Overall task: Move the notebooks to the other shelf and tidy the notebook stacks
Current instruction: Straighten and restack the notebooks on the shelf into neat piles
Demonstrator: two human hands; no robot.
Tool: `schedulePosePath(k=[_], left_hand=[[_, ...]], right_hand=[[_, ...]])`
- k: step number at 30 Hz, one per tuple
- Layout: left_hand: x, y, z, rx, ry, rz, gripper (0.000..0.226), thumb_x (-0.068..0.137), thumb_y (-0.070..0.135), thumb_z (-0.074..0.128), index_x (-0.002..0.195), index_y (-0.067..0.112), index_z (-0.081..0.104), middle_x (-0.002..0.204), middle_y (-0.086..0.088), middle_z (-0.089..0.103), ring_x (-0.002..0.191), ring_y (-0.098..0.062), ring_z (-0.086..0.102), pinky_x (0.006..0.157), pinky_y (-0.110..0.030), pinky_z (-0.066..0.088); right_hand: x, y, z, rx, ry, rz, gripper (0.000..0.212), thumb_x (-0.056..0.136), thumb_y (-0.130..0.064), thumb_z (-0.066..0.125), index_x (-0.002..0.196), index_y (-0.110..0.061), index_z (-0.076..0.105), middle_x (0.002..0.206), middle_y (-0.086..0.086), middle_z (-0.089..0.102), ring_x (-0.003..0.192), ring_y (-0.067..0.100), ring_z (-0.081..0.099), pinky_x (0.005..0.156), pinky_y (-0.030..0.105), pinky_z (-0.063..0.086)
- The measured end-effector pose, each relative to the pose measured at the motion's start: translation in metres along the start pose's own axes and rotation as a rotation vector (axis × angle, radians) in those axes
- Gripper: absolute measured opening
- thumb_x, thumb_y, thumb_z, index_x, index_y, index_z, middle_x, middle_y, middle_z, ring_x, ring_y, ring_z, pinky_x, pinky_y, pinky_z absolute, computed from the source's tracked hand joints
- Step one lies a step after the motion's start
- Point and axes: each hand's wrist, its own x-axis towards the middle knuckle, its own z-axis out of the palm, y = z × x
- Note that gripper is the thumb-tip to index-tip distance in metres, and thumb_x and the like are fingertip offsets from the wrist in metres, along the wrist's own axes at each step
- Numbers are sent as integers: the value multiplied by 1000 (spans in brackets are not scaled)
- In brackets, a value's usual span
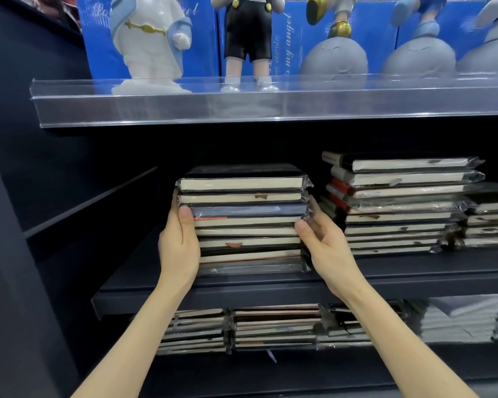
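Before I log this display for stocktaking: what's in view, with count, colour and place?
held notebook stack: one, mostly black, one blue, middle shelf, left.
neighbouring stack: one, black and red spines, same shelf, to its right.
lower-shelf notebooks: several stacks, dark, beneath the middle shelf.
figurines: five partly seen, white, black, grey, top shelf.
blue boxes: at least two, behind figurines.
left hand: grips held stack's left side.
right hand: grips its right side.

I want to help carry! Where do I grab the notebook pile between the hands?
Take the notebook pile by its two side ends, low down, one palm from each side, like the left hand and right hand. Plastic-wrapped layers may slide.
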Motion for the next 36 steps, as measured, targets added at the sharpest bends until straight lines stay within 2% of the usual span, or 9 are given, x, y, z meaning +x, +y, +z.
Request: schedulePosePath(k=[3, 6, 9, 11, 14, 17, 22, 29, 36], left_hand=[[0, 2, 1, 23, 21, 1, 52, 99, 40, 26, 135, 9, 46, 104, 22, 57, 97, 10, 55, 83, -1, 39], [1, 0, -2, -4, 23, -8, 55, 97, 44, 30, 140, 12, 42, 115, 14, 60, 110, 1, 55, 93, -8, 39], [-7, 5, -6, -54, -4, -58, 64, 87, 56, 44, 141, 23, 41, 127, 15, 58, 119, 2, 51, 101, -21, 39], [-16, 9, -8, -12, -40, -74, 56, 79, 54, 55, 128, 28, 53, 114, 23, 62, 110, 8, 55, 93, -16, 41], [-22, 11, -8, 47, -61, -85, 46, 77, 43, 69, 119, 33, 54, 104, 27, 62, 101, 14, 55, 84, -9, 41], [-21, 10, -6, 94, -37, -82, 47, 76, 34, 75, 117, 30, 53, 100, 27, 61, 95, 15, 55, 81, -7, 40], [-21, 8, -3, 142, -11, -31, 38, 80, 29, 72, 114, 20, 58, 96, 25, 60, 90, 12, 56, 76, 2, 39], [-24, 9, -1, 125, 37, 9, 31, 78, 23, 74, 106, 22, 60, 93, 23, 62, 88, 16, 57, 78, -1, 41], [-24, 15, -5, 23, -25, -52, 36, 83, 40, 63, 116, 30, 54, 102, 27, 60, 97, 19, 54, 81, 1, 39]], right_hand=[[1, -3, -1, -1, 26, 1, 57, 94, -23, 54, 147, -14, 33, 143, -5, 48, 122, -3, 48, 95, 4, 38], [1, -6, -1, 2, 25, 4, 61, 92, -24, 58, 148, -16, 32, 138, -11, 51, 118, -7, 50, 94, 5, 39], [-2, -6, -3, 45, 66, 23, 78, 82, -29, 68, 149, -19, 29, 141, -5, 51, 126, 0, 48, 105, 20, 40], [-2, -7, -2, 55, 130, 27, 87, 75, -32, 76, 148, -20, 30, 138, -5, 54, 127, 4, 48, 111, 34, 37], [-2, -7, 1, 30, 201, 17, 84, 75, -28, 79, 146, -20, 34, 126, -5, 63, 122, 6, 53, 110, 41, 38], [-5, -9, 8, 48, 247, 10, 80, 77, -23, 77, 146, -17, 36, 122, -6, 64, 120, 4, 54, 108, 37, 40], [-8, -11, 16, 43, 264, -29, 74, 81, -15, 74, 144, -22, 37, 116, 5, 68, 112, -5, 55, 90, 3, 40], [-11, -13, 19, 80, 328, -54, 63, 79, -13, 75, 136, -21, 49, 109, 3, 71, 111, 4, 61, 103, 27, 44], [-14, -13, 13, 45, 268, -83, 53, 86, -25, 67, 136, -19, 50, 125, -5, 62, 117, 1, 56, 101, 19, 44]])
